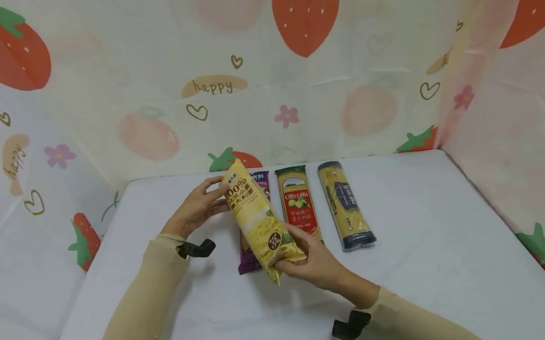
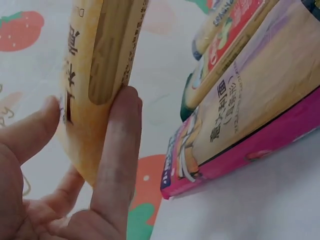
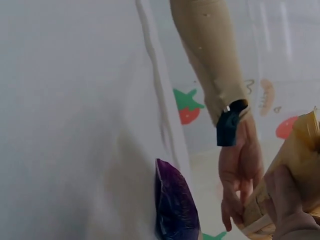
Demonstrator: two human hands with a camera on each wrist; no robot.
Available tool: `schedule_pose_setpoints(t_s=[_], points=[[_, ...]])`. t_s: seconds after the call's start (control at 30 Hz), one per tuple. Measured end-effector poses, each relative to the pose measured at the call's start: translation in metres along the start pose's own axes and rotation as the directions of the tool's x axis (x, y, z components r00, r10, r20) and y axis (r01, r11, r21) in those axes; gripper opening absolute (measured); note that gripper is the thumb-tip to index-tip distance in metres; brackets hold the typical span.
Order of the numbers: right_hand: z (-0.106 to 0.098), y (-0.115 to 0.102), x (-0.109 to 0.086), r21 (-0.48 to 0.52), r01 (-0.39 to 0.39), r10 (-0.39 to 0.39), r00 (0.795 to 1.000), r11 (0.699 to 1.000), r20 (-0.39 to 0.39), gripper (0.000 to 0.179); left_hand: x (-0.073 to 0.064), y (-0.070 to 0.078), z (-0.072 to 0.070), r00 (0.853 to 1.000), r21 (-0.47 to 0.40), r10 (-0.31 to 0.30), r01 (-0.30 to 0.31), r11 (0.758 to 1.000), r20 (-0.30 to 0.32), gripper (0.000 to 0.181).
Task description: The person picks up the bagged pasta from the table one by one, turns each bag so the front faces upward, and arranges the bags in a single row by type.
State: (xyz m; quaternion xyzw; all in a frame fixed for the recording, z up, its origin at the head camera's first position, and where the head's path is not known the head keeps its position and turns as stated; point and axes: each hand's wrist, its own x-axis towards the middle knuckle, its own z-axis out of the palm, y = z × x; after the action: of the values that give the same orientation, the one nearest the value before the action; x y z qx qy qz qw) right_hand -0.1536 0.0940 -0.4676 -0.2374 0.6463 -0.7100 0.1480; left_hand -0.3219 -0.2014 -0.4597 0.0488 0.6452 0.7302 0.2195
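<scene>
Both hands hold a yellow bag of pasta (image 1: 257, 216), tilted and raised over the table. My left hand (image 1: 201, 205) pinches its upper end between thumb and fingers, as the left wrist view shows with the pasta bag (image 2: 100, 65) upright there. The lower right end is gripped by my right hand (image 1: 315, 260). Behind the yellow bag lies a purple pasta pack (image 1: 248, 259), largely hidden in the head view; its magenta side (image 2: 250, 162) shows in the left wrist view.
Right of the purple pack lie a red and green Olivoilà pasta pack (image 1: 299, 203) and a yellow spaghetti pack with dark blue ends (image 1: 347, 206). They rest on a white-covered table (image 1: 424, 265). Strawberry-print cloth (image 1: 262, 81) walls the back and sides.
</scene>
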Motion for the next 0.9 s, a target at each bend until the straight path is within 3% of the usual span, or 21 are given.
schedule_pose_setpoints(t_s=[0.27,0.4,0.7,0.9], points=[[0.004,0.001,-0.002,0.081,-0.022,0.024,1.0,0.997,-0.014,0.078,-0.007,0.003,-0.007,0.992,-0.021,-0.015,0.018,1.0,0.125,0.054],[0.006,0.002,-0.001,0.063,-0.016,0.017,1.0,0.998,-0.023,0.075,-0.008,0.005,-0.006,0.991,-0.019,-0.015,0.018,1.0,0.132,0.057],[0.0,0.002,0.0,-0.108,0.036,-0.042,0.998,0.994,-0.053,0.079,-0.012,0.006,-0.008,1.0,0.004,0.011,-0.012,1.0,0.012,0.075],[0.002,0.006,0.003,-0.148,-0.008,0.001,0.999,0.989,-0.044,0.094,-0.013,0.004,-0.009,0.996,-0.012,-0.016,0.015,1.0,-0.089,0.088]])
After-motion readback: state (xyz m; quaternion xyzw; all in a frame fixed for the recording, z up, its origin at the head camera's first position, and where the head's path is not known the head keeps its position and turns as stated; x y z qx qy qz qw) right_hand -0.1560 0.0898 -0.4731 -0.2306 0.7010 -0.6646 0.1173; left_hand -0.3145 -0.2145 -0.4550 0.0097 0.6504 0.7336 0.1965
